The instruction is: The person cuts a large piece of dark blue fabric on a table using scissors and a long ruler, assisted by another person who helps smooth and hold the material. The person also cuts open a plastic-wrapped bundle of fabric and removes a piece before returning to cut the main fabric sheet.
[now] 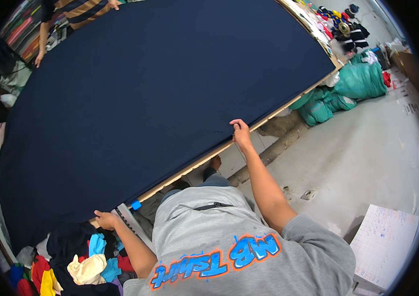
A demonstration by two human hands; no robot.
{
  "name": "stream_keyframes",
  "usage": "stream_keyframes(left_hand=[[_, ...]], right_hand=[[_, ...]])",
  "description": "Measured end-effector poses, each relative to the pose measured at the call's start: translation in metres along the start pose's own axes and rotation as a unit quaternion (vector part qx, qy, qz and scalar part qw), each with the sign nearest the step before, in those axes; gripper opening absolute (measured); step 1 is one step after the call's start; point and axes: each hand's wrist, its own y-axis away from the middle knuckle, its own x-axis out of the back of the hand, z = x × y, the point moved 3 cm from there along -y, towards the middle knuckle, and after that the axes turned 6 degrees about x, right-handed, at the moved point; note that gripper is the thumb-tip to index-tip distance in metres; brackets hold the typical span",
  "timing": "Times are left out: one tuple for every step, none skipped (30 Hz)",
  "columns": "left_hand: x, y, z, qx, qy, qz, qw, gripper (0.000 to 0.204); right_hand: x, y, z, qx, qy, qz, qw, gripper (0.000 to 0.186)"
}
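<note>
A wide sheet of dark navy fabric covers the table, reaching its near wooden edge. My right hand is at that edge, fingers curled over the cloth's border. Farther left, near the table's corner, my left hand pinches the same cloth at its edge, its fingertips partly hidden. Close to my left hand, a grey metal rail and a small blue piece sit at the table edge. Across the table, another person's hand rests at the fabric's far left side, and that person's other hand is at the far edge.
Mixed coloured cloth scraps pile up beside my left forearm. Green bundled sacks lie on the floor past the table's right end, with more coloured cloth behind. A written paper sheet is at lower right. Fabric rolls stand far left.
</note>
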Motion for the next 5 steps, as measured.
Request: stream_keyframes(left_hand=[[0.004, 0.004, 0.002, 0.010, 0.005, -0.010, 1.000, 0.063], [0.003, -0.003, -0.004, 0.014, 0.008, -0.006, 1.000, 0.063], [0.001, -0.008, -0.009, 0.016, 0.012, -0.003, 1.000, 0.063], [0.001, -0.010, -0.012, 0.016, 0.012, -0.005, 1.000, 0.064], [0.003, -0.013, -0.017, 0.032, 0.004, -0.003, 0.999, 0.066]], right_hand=[[0.002, -0.004, 0.007, 0.004, 0.011, 0.006, 1.000, 0.023], [0.000, -0.005, 0.007, 0.007, 0.021, 0.011, 1.000, 0.023], [-0.004, -0.005, 0.008, 0.003, 0.024, 0.009, 1.000, 0.023], [-0.002, -0.003, 0.013, -0.001, 0.044, 0.008, 0.999, 0.021], [-0.001, -0.001, 0.017, -0.005, 0.064, 0.008, 0.998, 0.020]])
